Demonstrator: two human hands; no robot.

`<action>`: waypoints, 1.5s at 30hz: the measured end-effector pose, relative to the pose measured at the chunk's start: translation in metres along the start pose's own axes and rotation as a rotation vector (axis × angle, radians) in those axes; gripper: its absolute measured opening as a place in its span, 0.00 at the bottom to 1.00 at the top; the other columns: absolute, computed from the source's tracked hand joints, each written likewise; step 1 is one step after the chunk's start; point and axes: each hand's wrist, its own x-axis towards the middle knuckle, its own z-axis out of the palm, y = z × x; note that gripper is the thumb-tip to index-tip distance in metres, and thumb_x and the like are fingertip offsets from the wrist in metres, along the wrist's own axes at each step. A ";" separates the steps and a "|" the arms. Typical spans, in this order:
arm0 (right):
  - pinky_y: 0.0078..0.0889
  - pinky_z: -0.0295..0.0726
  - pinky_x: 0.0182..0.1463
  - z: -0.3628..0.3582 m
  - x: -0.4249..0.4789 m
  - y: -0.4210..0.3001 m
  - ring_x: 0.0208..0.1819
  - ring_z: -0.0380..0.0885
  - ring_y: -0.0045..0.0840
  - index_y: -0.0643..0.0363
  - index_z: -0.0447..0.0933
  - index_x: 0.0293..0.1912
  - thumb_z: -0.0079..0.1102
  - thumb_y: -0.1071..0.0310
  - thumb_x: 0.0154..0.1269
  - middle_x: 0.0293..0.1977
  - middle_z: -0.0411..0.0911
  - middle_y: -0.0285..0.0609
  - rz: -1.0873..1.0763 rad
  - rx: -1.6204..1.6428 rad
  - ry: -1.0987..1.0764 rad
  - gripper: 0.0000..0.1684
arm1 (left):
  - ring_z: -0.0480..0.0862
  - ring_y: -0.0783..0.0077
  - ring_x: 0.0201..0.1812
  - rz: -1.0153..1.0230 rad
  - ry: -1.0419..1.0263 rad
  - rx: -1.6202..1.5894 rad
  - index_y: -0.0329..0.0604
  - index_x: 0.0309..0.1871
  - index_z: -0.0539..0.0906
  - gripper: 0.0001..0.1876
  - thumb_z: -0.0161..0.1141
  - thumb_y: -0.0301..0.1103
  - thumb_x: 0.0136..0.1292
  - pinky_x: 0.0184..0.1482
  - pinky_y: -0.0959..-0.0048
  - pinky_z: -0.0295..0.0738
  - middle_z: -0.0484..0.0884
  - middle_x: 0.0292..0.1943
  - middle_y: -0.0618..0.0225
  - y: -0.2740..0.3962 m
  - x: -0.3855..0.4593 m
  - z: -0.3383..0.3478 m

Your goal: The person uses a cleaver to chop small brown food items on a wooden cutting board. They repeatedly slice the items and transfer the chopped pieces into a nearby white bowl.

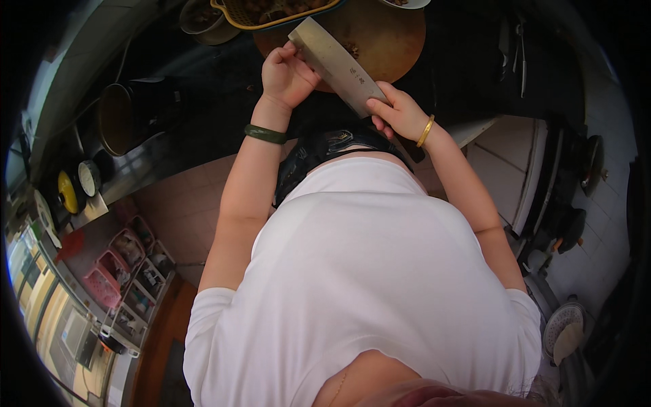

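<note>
My right hand (399, 109) grips a Chinese cleaver (338, 66) where the blade meets the dark handle, with the thumb on the blade's face. The wide steel blade bears writing and points up and to the left, held above the counter. At its far end is my left hand (290, 74), palm turned up and fingers curled. Its fingertips are partly hidden by the blade, so I cannot tell how firmly they touch it. Below the blade lies a round wooden chopping board (391, 40) with small chopped bits (352, 49) on it.
A yellow plastic basket (236, 21) of food stands at the board's far edge, beside a white bowl (412, 4). Another bowl (201, 18) sits to the left. A dark pot (117, 119) stands at the left on the black counter (213, 112). Knives (523, 61) lie at the right.
</note>
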 end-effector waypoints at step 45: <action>0.19 0.72 0.19 -0.026 -0.015 0.006 0.15 0.67 0.15 0.57 0.65 0.53 0.50 0.66 0.76 0.21 0.70 0.35 -0.100 0.492 0.201 0.11 | 0.81 0.56 0.52 1.101 -0.027 2.087 0.41 0.45 0.85 0.12 0.64 0.23 0.58 0.56 0.63 0.76 0.83 0.49 0.64 -0.079 0.123 0.056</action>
